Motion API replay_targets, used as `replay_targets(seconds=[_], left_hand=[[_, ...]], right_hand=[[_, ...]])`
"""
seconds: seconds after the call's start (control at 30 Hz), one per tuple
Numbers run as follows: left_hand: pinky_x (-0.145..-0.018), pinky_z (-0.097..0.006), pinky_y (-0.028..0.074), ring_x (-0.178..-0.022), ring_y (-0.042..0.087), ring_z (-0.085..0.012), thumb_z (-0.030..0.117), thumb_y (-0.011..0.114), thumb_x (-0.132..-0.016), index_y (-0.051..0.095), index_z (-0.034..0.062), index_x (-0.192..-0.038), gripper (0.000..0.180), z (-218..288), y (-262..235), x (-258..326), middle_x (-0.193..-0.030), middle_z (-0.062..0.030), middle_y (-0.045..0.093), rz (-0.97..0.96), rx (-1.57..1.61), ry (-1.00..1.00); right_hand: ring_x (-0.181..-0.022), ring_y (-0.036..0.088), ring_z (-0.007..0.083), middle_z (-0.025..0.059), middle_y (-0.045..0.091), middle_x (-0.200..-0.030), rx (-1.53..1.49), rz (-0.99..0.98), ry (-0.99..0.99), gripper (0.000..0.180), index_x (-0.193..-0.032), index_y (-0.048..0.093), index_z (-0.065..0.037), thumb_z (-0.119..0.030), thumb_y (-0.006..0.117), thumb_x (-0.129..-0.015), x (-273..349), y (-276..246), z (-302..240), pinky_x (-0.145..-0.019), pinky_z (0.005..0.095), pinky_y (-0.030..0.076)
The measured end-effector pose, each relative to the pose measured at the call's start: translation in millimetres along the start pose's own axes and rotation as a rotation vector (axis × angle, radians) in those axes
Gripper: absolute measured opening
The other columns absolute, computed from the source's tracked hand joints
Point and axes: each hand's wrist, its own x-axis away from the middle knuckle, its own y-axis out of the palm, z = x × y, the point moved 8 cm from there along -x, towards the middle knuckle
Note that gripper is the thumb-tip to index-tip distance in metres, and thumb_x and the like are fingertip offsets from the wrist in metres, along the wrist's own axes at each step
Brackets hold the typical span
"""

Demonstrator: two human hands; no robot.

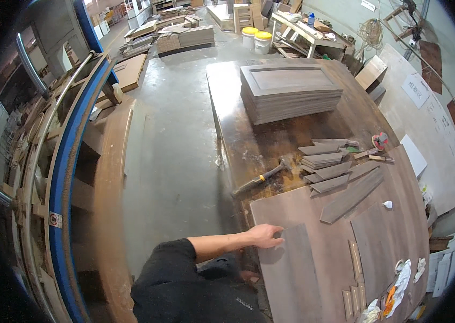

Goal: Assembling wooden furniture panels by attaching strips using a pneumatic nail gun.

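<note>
My left hand [265,236] reaches across to the work table, its fingers curled at the far edge of a flat grey-brown wooden panel [294,269]. The panel lies on a larger brown board [340,237]. A small patch of skin by the table's near left edge seems to be my right hand [249,276]; its fingers are hidden. Beyond my left hand lies a hammer [260,178] with a yellow and black handle. Mitred wooden strips [324,161] are piled farther back, and a long pointed board [352,195] lies in front of them.
A stack of framed cabinet doors [292,94] stands at the table's far end. A red-and-black tool [379,141] lies at right. Mouldings [355,261] and crumpled white cloth [399,288] are nearer. A blue-framed rack [61,177] runs along the left, past the grey floor [168,140].
</note>
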Motion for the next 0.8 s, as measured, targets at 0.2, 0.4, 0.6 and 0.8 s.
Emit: replay_targets(seconds=[0.2, 0.4, 0.6, 0.8], left_hand=[[-0.110, -0.053, 0.040, -0.135, 0.046, -0.0436, 0.048, 0.069, -0.087, 0.053, 0.0109, -0.145, 0.071, 2.1, -2.5, 0.8, -0.143, -0.0213, 0.049, 0.059, -0.404, 0.195], [-0.114, -0.053, 0.036, -0.137, 0.041, -0.0448, 0.045, 0.077, -0.082, 0.052, 0.0135, -0.145, 0.075, -3.7, 20.9, 18.8, -0.147, -0.0240, 0.045, -0.178, -0.487, 0.527], [-0.116, -0.054, 0.033, -0.142, 0.033, -0.0456, 0.044, 0.089, -0.069, 0.050, 0.0177, -0.149, 0.093, 3.2, 1.2, 31.4, -0.156, -0.0218, 0.033, -0.172, -0.647, 0.520], [-0.114, -0.055, 0.036, -0.137, 0.039, -0.0470, 0.038, 0.092, -0.063, 0.051, 0.0150, -0.149, 0.097, 25.5, 17.0, 32.6, -0.155, -0.0233, 0.036, -0.189, -0.651, 0.512]], right_hand=[[-0.120, 0.059, 0.0460, 0.0224, 0.066, -0.130, 0.308, 0.161, -0.046, 0.070, -0.135, 0.065, -0.010, -0.066, 0.049, -0.095, -38.9, 27.3, 52.4, -0.106, 0.0537, 0.042], [-0.127, 0.055, 0.0372, 0.0243, 0.061, -0.132, -0.208, 0.392, -0.340, 0.064, -0.135, 0.060, 0.002, -0.022, 0.081, -0.079, 37.7, 31.5, 15.2, -0.109, 0.0437, 0.044], [-0.143, 0.037, 0.0432, 0.0249, 0.034, -0.158, -0.072, 0.058, -0.337, 0.093, -0.148, 0.054, -0.023, -0.043, 0.091, -0.065, 82.9, 13.5, -59.3, -0.118, 0.0506, 0.036], [-0.138, 0.045, 0.0385, 0.0188, 0.039, -0.154, 0.037, 0.137, -0.376, 0.087, -0.145, 0.056, -0.028, -0.043, 0.090, -0.067, 89.8, 9.3, -31.1, -0.117, 0.0488, 0.035]])
